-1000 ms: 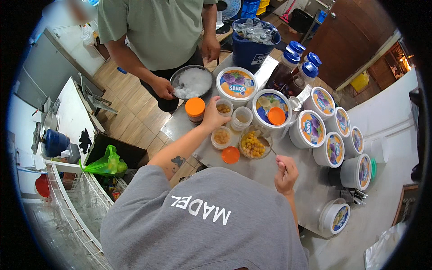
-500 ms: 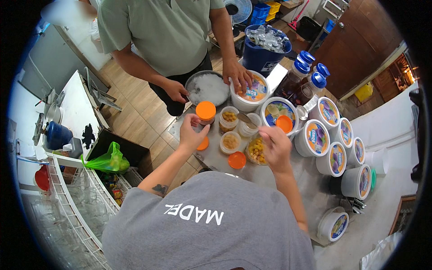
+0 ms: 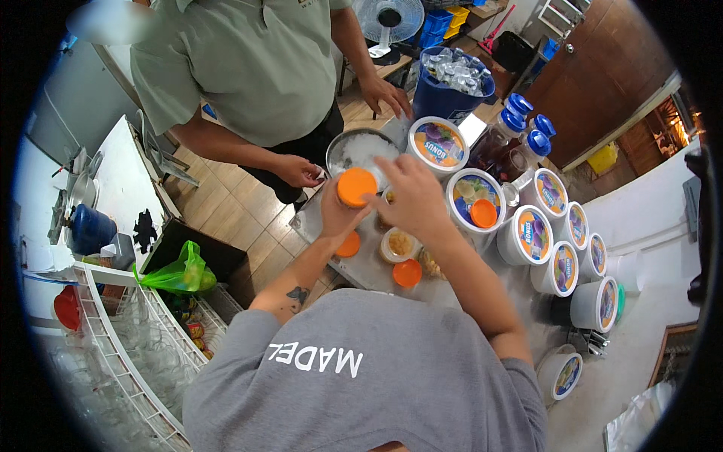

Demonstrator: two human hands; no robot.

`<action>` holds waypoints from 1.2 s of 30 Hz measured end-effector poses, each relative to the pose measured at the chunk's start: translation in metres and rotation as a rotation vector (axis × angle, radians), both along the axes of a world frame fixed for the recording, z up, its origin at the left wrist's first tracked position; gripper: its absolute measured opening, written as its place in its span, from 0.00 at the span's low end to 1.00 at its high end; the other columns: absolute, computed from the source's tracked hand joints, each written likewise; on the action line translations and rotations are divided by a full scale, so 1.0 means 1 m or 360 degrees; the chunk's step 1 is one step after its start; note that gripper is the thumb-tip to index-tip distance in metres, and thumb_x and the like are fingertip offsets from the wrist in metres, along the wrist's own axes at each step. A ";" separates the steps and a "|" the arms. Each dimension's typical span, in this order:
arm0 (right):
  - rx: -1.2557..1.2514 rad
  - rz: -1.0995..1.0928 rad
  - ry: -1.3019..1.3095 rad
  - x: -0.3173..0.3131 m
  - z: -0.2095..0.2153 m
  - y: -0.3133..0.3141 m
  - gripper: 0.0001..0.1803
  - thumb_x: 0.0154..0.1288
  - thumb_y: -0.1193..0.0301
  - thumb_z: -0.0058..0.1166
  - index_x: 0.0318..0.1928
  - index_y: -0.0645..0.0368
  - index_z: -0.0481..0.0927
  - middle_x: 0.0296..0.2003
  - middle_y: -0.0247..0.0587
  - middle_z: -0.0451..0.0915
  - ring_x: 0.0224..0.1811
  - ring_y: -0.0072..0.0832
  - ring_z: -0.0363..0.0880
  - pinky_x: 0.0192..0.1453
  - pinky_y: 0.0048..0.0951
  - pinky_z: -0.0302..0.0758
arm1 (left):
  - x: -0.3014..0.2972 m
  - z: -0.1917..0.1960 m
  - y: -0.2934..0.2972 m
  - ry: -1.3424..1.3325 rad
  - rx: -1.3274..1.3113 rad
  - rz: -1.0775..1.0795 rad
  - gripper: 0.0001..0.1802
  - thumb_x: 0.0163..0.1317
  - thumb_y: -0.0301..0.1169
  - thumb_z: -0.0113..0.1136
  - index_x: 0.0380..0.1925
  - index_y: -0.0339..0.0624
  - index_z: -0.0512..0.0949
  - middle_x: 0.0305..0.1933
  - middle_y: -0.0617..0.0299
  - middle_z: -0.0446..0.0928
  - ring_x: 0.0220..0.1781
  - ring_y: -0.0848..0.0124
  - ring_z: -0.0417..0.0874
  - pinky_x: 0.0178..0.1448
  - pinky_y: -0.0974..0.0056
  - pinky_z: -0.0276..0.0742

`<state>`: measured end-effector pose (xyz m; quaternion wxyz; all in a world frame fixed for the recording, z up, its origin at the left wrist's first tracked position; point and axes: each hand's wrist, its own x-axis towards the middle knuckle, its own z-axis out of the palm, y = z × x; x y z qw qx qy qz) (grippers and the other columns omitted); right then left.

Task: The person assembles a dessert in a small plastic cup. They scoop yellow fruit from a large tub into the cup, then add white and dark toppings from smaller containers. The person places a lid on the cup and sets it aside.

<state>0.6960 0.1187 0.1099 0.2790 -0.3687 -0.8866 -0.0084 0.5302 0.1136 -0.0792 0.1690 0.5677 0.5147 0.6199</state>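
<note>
My left hand (image 3: 337, 215) is closed round a small jar with an orange screw lid (image 3: 356, 187). My right hand (image 3: 413, 197) reaches over from the right, fingers apart, its thumb at the lid's edge. Beneath my hands on the metal table are a small clear cup of yellowish food (image 3: 399, 245) and two loose orange lids, one by the left forearm (image 3: 348, 244), one by the right (image 3: 407, 273). Another cup and a container of yellow pieces (image 3: 431, 265) are mostly hidden by my right arm. Beyond the jar stands a metal bowl of crushed ice (image 3: 365, 146).
A co-worker stands across the table, one hand (image 3: 301, 171) beside the bowl. White lidded tubs (image 3: 525, 235) line the right side; one bears an orange lid (image 3: 483, 213). Behind them are blue-topped pitchers (image 3: 506, 124) and a blue bucket of bottles (image 3: 453, 89).
My right hand has left the cups, where it held a spoon, and come up to the jar; the spoon no longer shows. The co-worker's hand has lifted off the tub.
</note>
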 end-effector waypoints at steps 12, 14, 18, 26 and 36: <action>-0.0901 0.0343 -0.0535 -0.051 0.009 -0.025 0.33 0.59 0.45 0.57 0.55 0.57 0.72 0.36 0.61 0.79 0.43 0.53 0.81 0.45 0.45 0.78 | -0.066 0.093 -0.065 0.0467 -0.0395 -0.0634 0.38 0.33 0.32 0.78 0.50 0.41 0.73 0.44 0.55 0.78 0.47 0.58 0.81 0.52 0.61 0.76; -0.0617 0.0470 -0.0437 -0.050 -0.008 -0.033 0.30 0.60 0.49 0.58 0.55 0.54 0.71 0.43 0.58 0.76 0.50 0.50 0.77 0.49 0.42 0.76 | -0.070 0.092 -0.068 0.0385 -0.0481 -0.0782 0.40 0.33 0.33 0.79 0.51 0.41 0.73 0.47 0.56 0.79 0.50 0.61 0.81 0.54 0.61 0.76; -0.0422 0.0873 -0.0544 -0.040 -0.006 -0.041 0.27 0.58 0.60 0.61 0.58 0.46 0.69 0.55 0.48 0.68 0.59 0.45 0.70 0.59 0.40 0.72 | -0.080 0.112 -0.084 0.0377 -0.0934 -0.1064 0.42 0.34 0.34 0.80 0.54 0.41 0.73 0.53 0.57 0.79 0.54 0.65 0.80 0.58 0.62 0.75; 0.0353 0.1216 -0.0396 0.000 0.020 -0.014 0.23 0.56 0.72 0.58 0.53 0.46 0.69 0.56 0.43 0.69 0.59 0.43 0.71 0.63 0.39 0.70 | -0.111 0.120 -0.075 0.0117 -0.1130 -0.1696 0.43 0.29 0.31 0.81 0.53 0.43 0.75 0.48 0.62 0.81 0.50 0.69 0.80 0.60 0.63 0.74; -0.0659 0.0638 0.0603 0.003 -0.026 -0.033 0.36 0.45 0.68 0.75 0.55 0.57 0.71 0.53 0.48 0.75 0.58 0.41 0.73 0.65 0.38 0.69 | -0.087 0.118 -0.085 -0.0457 -0.1062 -0.1576 0.55 0.27 0.43 0.82 0.61 0.37 0.69 0.57 0.58 0.76 0.57 0.66 0.77 0.66 0.61 0.70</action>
